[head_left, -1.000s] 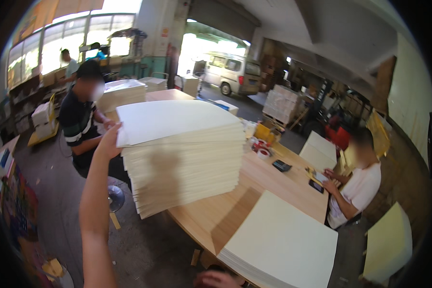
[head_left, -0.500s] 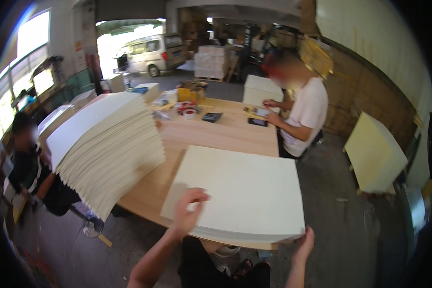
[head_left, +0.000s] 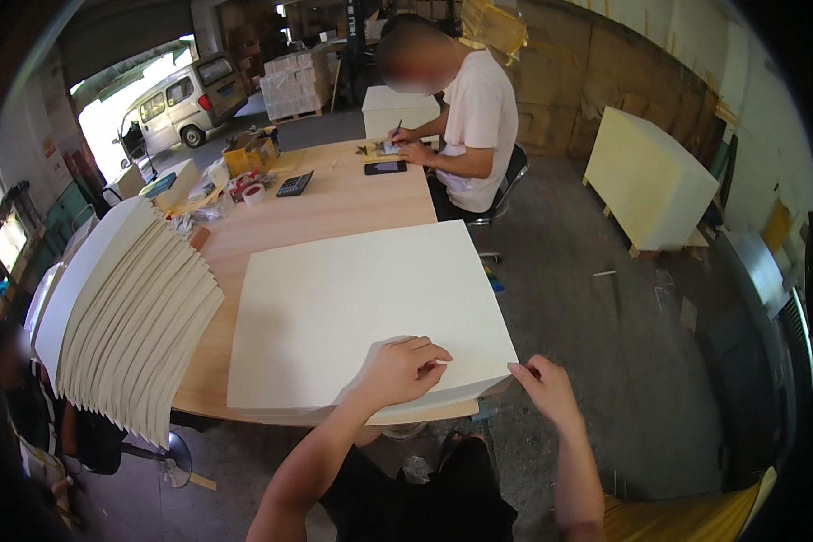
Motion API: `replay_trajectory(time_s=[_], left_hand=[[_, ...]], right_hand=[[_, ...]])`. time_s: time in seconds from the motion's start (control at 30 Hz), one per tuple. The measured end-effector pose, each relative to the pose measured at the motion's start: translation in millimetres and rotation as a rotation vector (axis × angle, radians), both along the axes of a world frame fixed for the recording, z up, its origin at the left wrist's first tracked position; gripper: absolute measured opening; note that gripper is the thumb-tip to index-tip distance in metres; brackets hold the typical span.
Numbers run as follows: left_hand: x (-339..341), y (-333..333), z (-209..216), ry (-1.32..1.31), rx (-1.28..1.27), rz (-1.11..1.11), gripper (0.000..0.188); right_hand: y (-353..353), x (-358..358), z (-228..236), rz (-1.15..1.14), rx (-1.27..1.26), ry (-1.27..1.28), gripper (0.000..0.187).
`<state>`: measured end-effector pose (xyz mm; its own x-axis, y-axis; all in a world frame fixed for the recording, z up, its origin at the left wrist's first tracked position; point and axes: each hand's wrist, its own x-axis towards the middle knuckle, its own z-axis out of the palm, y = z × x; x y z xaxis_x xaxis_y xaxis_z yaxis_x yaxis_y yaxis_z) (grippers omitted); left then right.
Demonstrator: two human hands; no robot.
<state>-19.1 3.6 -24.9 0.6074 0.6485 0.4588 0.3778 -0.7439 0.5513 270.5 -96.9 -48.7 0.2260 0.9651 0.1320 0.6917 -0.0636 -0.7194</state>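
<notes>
A low stack of large white paper sheets (head_left: 334, 289) lies on the near part of the wooden table. My left hand (head_left: 405, 370) is over the top sheet near the front edge, its fingers loosely bent and apart, with nothing visible in them. At the stack's near right corner, my right hand (head_left: 546, 390) pinches the corner of the paper between thumb and fingers. How many sheets it grips is too small to tell. To the left, a tall, fanned stack of cream-edged sheets (head_left: 140, 316) leans over the table's edge.
Across the wooden table (head_left: 334, 199) a person (head_left: 479, 117) sits writing, beside a phone (head_left: 386, 168). A calculator (head_left: 294, 184), tape roll (head_left: 254, 193) and yellow box (head_left: 249, 154) lie farther left. Another person (head_left: 27, 397) sits at far left. A large pale stack (head_left: 650, 181) stands on a pallet at right.
My view has swung to the right. My left hand has moved right across the sheets toward the near right corner. My right hand stays at that corner, now pinching it.
</notes>
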Motion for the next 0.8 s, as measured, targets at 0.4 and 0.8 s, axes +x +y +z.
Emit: replay_trajectory(time_s=[0.4, 0.8], left_hand=[[-1, 4, -10, -0.241, -0.119, -0.038, 0.018], [-7, 6, 2, -0.185, -0.234, -0.152, 0.051]], right_hand=[[41, -46, 42, -0.047, 0.072, 1.021, 0.040], [54, -60, 57, -0.061, 0.104, 1.088, 0.036]])
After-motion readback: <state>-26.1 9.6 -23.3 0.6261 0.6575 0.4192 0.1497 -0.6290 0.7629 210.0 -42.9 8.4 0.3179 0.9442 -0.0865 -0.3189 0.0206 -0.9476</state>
